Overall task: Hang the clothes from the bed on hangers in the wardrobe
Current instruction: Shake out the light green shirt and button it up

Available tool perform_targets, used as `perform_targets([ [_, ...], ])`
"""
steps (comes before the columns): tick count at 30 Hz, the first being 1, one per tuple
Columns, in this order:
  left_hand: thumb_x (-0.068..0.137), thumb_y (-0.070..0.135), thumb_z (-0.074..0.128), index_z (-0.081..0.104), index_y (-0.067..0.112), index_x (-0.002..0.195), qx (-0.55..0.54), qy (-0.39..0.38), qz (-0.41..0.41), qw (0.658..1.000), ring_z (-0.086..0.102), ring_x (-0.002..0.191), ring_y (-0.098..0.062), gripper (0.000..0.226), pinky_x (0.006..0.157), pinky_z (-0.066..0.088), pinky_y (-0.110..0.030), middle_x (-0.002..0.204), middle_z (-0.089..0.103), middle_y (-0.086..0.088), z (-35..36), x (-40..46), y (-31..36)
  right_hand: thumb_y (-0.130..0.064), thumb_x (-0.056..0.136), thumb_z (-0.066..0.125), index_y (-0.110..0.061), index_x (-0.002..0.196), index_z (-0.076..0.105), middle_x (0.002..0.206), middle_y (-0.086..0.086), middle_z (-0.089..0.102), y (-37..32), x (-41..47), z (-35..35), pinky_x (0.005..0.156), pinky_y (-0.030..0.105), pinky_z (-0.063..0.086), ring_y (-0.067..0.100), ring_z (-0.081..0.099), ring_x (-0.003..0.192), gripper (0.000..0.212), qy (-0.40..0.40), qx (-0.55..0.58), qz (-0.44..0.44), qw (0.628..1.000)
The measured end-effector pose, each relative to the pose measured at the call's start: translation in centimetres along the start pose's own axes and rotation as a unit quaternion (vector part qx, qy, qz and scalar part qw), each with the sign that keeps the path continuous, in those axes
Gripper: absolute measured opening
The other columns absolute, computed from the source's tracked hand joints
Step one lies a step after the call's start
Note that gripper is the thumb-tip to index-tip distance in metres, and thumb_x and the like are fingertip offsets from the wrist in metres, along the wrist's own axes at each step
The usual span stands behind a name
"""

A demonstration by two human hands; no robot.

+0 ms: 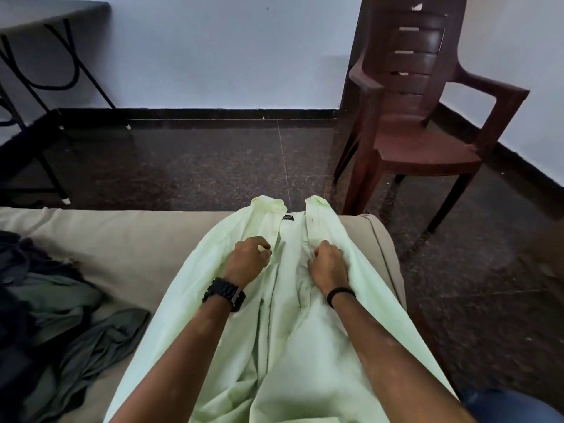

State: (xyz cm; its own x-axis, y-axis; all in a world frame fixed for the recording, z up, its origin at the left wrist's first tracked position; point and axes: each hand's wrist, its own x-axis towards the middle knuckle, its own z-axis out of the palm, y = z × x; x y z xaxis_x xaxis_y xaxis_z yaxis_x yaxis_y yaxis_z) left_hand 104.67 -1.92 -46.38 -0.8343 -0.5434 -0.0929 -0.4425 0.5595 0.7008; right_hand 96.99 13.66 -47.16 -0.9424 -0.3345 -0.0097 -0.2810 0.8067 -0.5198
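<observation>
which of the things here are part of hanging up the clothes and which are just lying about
Part of the job:
- light green shirt, spread on the bed
- left hand and right hand, both on the shirt front
- dark grey clothes heaped on the bed

Just lying about:
- brown plastic chair
- folding table

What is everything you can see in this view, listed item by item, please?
Pale green button-up cotton shirt: one, spread open on the bed, collar toward the far edge.
Dark grey and black crumpled clothes: one pile, left on the bed.
Beige bed mattress: one, foreground.
Brown plastic armchair: one, right, by the wall.
Grey folding table with black legs: one, far left.
Left hand: black watch, fingers curled on the shirt front.
Right hand: black wristband, gripping the shirt front.
</observation>
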Motion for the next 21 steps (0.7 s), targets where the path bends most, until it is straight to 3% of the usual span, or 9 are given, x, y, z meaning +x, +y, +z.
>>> perform_targets([
  [3, 0.088, 0.007, 0.062, 0.066, 0.008, 0.091, -0.025, 0.004, -0.031, 0.999, 0.059, 0.057, -0.013, 0.005, 0.062, 0.047, -0.017, 0.070, 0.064, -0.006, 0.2, 0.3, 0.6, -0.006, 0.082, 0.055, 0.005, 0.077, 0.062, 0.080, 0.018, 0.066, 0.4, 0.3, -0.6, 0.067, 0.036, 0.044, 0.034, 0.060, 0.083, 0.014, 0.026, 0.107, 0.073, 0.991],
  [6, 0.085, 0.001, 0.065, 0.063, 0.008, 0.074, -0.034, -0.005, -0.036, 0.999, 0.054, 0.039, -0.001, 0.013, 0.052, 0.047, -0.011, 0.055, 0.060, -0.002, 0.7, -0.2, 0.3, -0.005, 0.083, 0.062, 0.001, 0.076, 0.069, 0.062, 0.011, 0.060, 0.8, 0.6, -1.5, 0.063, 0.036, 0.049, 0.026, 0.056, 0.061, 0.012, 0.002, 0.324, 0.150, 0.934],
  [10, 0.079, 0.000, 0.070, 0.067, 0.006, 0.080, -0.041, -0.008, -0.031, 0.999, 0.059, 0.055, -0.014, 0.007, 0.067, 0.053, -0.027, 0.067, 0.061, -0.005, 1.7, -1.0, 0.2, 0.001, 0.087, 0.063, 0.001, 0.091, 0.065, 0.062, 0.005, 0.054, -0.1, 0.3, -2.9, 0.050, 0.022, 0.046, 0.014, 0.049, 0.052, 0.005, -0.040, 0.529, 0.139, 0.836],
  [13, 0.076, 0.001, 0.075, 0.063, 0.005, 0.097, -0.060, 0.007, -0.036, 0.998, 0.057, 0.070, -0.019, 0.025, 0.070, 0.050, -0.029, 0.086, 0.055, -0.006, 2.2, -1.3, 0.1, 0.004, 0.087, 0.062, -0.004, 0.092, 0.065, 0.060, 0.001, 0.056, -1.6, 0.2, -2.9, 0.048, 0.019, 0.046, 0.008, 0.050, 0.048, 0.009, -0.089, 0.618, 0.118, 0.772],
  [15, 0.076, 0.006, 0.076, 0.062, 0.005, 0.107, -0.055, 0.023, -0.039, 0.997, 0.054, 0.089, -0.021, 0.034, 0.078, 0.044, -0.024, 0.099, 0.051, -0.008, 2.5, -1.5, -0.3, 0.006, 0.087, 0.060, -0.002, 0.097, 0.065, 0.066, 0.002, 0.059, -2.2, -0.1, -2.1, 0.049, 0.019, 0.047, 0.008, 0.051, 0.049, 0.014, -0.117, 0.587, 0.106, 0.794],
  [17, 0.078, 0.009, 0.075, 0.063, 0.006, 0.112, -0.039, 0.029, -0.033, 0.998, 0.052, 0.102, -0.022, 0.036, 0.086, 0.038, -0.022, 0.108, 0.051, -0.010, 2.9, -1.9, -0.6, 0.008, 0.087, 0.058, 0.001, 0.108, 0.064, 0.077, 0.005, 0.063, -2.0, -0.6, -0.7, 0.053, 0.020, 0.048, 0.010, 0.054, 0.055, 0.023, -0.132, 0.479, 0.099, 0.862],
  [19, 0.080, 0.009, 0.073, 0.065, 0.008, 0.113, -0.034, 0.039, -0.032, 0.998, 0.053, 0.105, -0.024, 0.034, 0.090, 0.040, -0.025, 0.111, 0.053, -0.012, 3.2, -2.3, -0.9, 0.008, 0.085, 0.056, 0.001, 0.111, 0.064, 0.088, 0.009, 0.065, -1.3, -1.2, 0.5, 0.060, 0.023, 0.050, 0.013, 0.057, 0.062, 0.029, -0.131, 0.379, 0.093, 0.912],
  [21, 0.080, 0.007, 0.074, 0.069, 0.005, 0.104, -0.056, 0.059, -0.041, 0.996, 0.058, 0.095, -0.024, 0.025, 0.081, 0.043, -0.022, 0.102, 0.060, -0.012, 3.1, -2.7, -1.2, 0.008, 0.085, 0.056, 0.001, 0.110, 0.066, 0.089, 0.010, 0.066, -0.6, -1.7, 1.0, 0.062, 0.023, 0.050, 0.013, 0.058, 0.064, 0.028, -0.127, 0.361, 0.095, 0.919],
])
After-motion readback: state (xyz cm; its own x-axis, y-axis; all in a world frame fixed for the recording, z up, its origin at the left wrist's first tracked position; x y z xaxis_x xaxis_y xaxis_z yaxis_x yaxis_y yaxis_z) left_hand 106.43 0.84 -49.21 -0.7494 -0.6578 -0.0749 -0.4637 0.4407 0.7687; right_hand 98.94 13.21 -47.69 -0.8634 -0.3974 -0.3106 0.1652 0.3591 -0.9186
